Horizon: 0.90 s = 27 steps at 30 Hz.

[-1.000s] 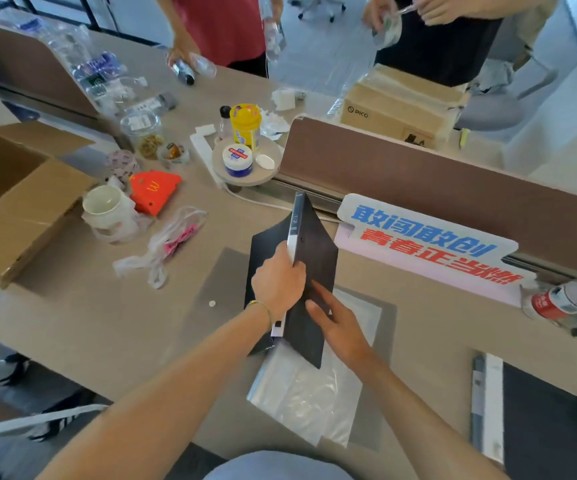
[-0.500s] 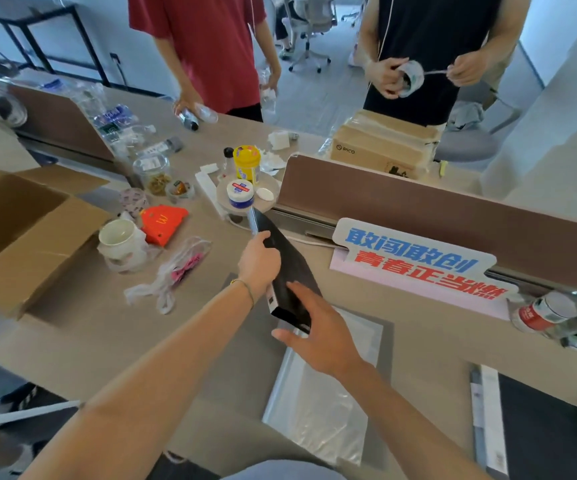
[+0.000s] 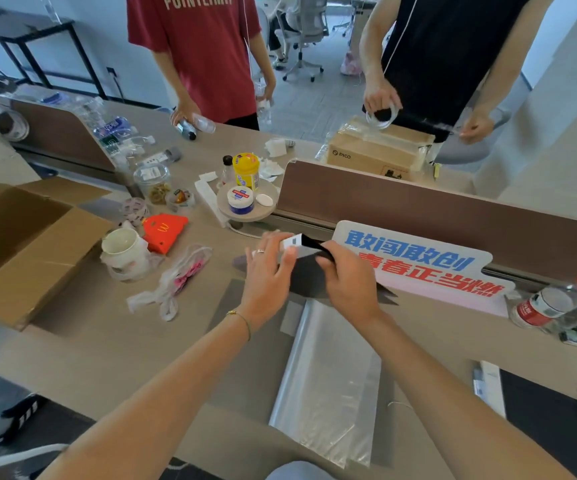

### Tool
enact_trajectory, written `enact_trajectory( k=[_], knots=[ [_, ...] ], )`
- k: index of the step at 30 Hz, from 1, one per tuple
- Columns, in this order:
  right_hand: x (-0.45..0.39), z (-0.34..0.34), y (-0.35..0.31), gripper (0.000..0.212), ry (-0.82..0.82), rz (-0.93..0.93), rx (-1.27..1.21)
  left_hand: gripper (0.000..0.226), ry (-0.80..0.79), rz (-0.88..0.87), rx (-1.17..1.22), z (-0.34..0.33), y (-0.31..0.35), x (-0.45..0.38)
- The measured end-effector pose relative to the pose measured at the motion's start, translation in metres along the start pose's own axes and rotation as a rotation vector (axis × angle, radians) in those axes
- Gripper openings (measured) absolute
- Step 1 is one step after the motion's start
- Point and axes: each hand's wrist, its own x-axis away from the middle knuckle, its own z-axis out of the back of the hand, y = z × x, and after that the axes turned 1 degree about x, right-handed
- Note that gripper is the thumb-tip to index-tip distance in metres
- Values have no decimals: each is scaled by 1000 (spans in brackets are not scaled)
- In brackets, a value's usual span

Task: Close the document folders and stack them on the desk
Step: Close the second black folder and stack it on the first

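In the head view, both hands hold the black folder (image 3: 309, 277) up above the desk (image 3: 82, 341), just in front of the blue and red sign (image 3: 415, 261). The left hand (image 3: 268, 271) has its fingers (image 3: 273, 240) a little spread and its thumb pressed on the white strip at the folder's top edge, and the right hand (image 3: 349, 278) has its fingers curled tight around the dark cover. To do this well, I think the hands should press the two covers flat together and line up the edges, then lay the folder down softly near the other folder (image 3: 553, 420) far to the right, keeping clear of the clear plastic sheet (image 3: 328, 382).
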Motion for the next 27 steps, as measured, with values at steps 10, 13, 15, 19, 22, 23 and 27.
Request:
enact_trajectory(
  k=[10,13,15,19,22,23,27],
  knots=[
    [-27,46,10,27,-79,-65,143,18,87,135,224,6,19,-11],
    [-20,60,29,32,-59,-201,135,20,152,198,286,6,16,-10],
    [-15,66,45,30,-14,-319,22,24,176,217,315,6,13,-11],
    [-1,70,66,18,56,-592,-551,32,202,267,383,3,11,-16],
    [18,58,74,22,-41,-670,-675,34,195,338,484,-5,11,-19],
    [26,54,75,25,-49,-679,-684,34,187,360,517,-10,12,-20],
    [46,52,89,32,59,-765,-604,28,111,394,555,-34,16,-17]
  ],
)
